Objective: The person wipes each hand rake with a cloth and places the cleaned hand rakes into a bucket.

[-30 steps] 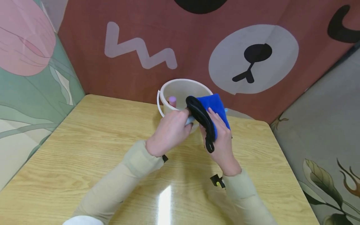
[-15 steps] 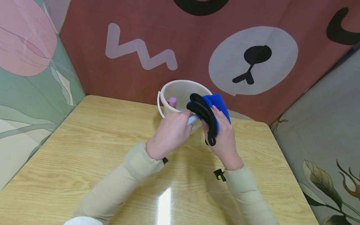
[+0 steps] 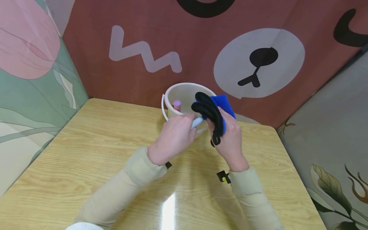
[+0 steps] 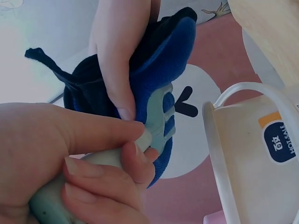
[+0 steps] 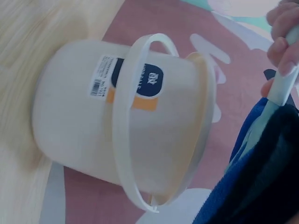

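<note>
My left hand [image 3: 175, 135] grips a pale blue-green handle [image 3: 197, 122], fingers curled round it in the left wrist view. The handle runs into a flat head with slots [image 4: 155, 116]. Round this head lies a blue cloth [image 3: 225, 103] with thick black edging [image 3: 214, 112] and a black loop [image 3: 217, 140]. My right hand [image 3: 231, 137] holds the cloth, its thumb [image 4: 119, 84] laid along the fabric close to the head. Both hands are above the table, in front of the bucket. The cloth hides part of the head.
A white bucket [image 5: 84, 121] with a white carrying handle [image 5: 122, 126] and a dark label [image 5: 149, 80] stands at the table's back edge. Inside it shows a pink object with a purple end [image 3: 177, 104]. Behind hangs a printed brown curtain [image 3: 143, 80]. The wooden table [image 3: 100, 134] spreads in front.
The right hand and the cloth have shifted slightly right and away. The black edging now shows in two folds, and more of the pale handle is visible. The left hand has barely moved.
</note>
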Demonstrator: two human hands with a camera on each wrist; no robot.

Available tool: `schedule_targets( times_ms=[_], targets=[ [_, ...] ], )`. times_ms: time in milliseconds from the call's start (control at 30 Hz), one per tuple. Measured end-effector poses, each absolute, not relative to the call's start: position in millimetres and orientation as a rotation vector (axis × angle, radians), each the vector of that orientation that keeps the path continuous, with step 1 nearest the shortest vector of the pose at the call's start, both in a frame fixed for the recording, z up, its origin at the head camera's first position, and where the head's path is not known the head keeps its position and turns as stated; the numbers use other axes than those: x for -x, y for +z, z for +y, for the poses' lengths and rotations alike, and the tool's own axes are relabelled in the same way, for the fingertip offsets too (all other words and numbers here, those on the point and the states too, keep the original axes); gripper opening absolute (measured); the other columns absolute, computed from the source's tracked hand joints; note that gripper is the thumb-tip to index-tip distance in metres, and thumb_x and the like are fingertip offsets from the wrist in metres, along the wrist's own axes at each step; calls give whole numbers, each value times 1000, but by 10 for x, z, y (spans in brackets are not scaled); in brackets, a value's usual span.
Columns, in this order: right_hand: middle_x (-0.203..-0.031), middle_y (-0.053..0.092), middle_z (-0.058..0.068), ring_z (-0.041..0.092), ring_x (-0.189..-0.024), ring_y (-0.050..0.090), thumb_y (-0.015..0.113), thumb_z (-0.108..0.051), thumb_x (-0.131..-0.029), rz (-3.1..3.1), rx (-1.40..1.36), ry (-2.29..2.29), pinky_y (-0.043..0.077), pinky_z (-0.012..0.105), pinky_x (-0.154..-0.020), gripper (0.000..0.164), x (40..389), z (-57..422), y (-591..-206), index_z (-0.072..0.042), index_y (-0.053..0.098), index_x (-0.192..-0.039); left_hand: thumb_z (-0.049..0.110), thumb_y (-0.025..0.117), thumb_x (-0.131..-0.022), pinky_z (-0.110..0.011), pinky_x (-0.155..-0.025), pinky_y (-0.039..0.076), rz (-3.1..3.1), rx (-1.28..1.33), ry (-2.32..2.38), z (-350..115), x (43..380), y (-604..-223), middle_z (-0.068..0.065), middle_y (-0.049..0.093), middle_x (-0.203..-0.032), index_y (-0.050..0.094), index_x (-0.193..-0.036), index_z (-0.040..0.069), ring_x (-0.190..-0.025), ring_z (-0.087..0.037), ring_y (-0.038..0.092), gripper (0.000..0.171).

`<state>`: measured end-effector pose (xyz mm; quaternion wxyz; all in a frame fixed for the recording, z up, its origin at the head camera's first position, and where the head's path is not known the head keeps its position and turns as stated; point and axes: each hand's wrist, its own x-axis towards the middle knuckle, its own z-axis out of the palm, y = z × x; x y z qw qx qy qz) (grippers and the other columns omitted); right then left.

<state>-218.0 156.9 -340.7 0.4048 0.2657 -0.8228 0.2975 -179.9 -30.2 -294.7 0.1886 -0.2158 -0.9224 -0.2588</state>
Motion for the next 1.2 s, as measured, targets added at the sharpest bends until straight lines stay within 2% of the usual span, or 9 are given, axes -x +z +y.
schedule_targets(
  times_ms=[167,267,367,433,600,833,1033,1200],
  targets=[
    [-118,75,21,34,-109,71,68,-13,-96,-2045,-675,834,58,53,-87,33,2132,1542,-3395,4,72,-123,5,62,-89,-39,-50,47,-2588,598,-738,-326,1808,-2943,1,44,-65,61,-85,9,-59,-20,50,6],
    [-105,78,20,32,-93,74,67,-13,-96,-2040,-691,852,60,48,-72,26,2088,1506,-3381,4,74,-115,5,61,-90,-39,-49,46,-2582,600,-740,-338,1818,-2946,1,41,-64,57,-81,10,-58,-21,50,11],
    [-82,72,16,26,-70,67,67,-11,-96,-2029,-703,873,52,42,-56,15,2048,1469,-3368,3,72,-96,5,60,-91,-37,-48,44,-2572,609,-741,-346,1828,-2945,1,40,-63,57,-82,10,-56,-21,50,11],
    [-74,65,12,22,-61,58,67,-10,-95,-2028,-711,892,43,39,-51,12,2019,1447,-3355,0,69,-89,5,59,-91,-36,-46,43,-2566,615,-752,-350,1832,-2944,1,42,-62,59,-84,10,-54,-21,50,9],
    [-77,67,12,19,-62,58,69,-7,-93,-2024,-736,933,44,37,-53,8,1939,1425,-3316,1,71,-94,5,58,-91,-33,-44,41,-2564,615,-787,-351,1840,-2936,2,43,-59,58,-80,11,-50,-20,50,12],
    [-65,60,7,14,-48,49,70,-1,-91,-2028,-773,937,36,31,-45,5,1865,1440,-3258,2,69,-95,6,58,-90,-37,-45,45,-2576,608,-747,-346,1846,-2940,2,43,-58,56,-74,13,-52,-21,52,18],
    [-80,70,8,15,-53,56,70,-13,-94,-2110,-753,869,42,34,-46,16,1901,1473,-3269,0,70,-104,6,59,-90,-39,-46,46,-2569,614,-733,-348,1828,-2942,1,44,-61,56,-79,11,-54,-22,52,13],
    [-107,76,15,26,-68,70,69,-19,-96,-2174,-710,797,56,42,-56,33,1976,1514,-3304,2,68,-121,5,59,-91,-35,-45,39,-2560,626,-733,-350,1822,-2944,2,35,-61,53,-82,10,-54,-20,44,12]
  ],
)
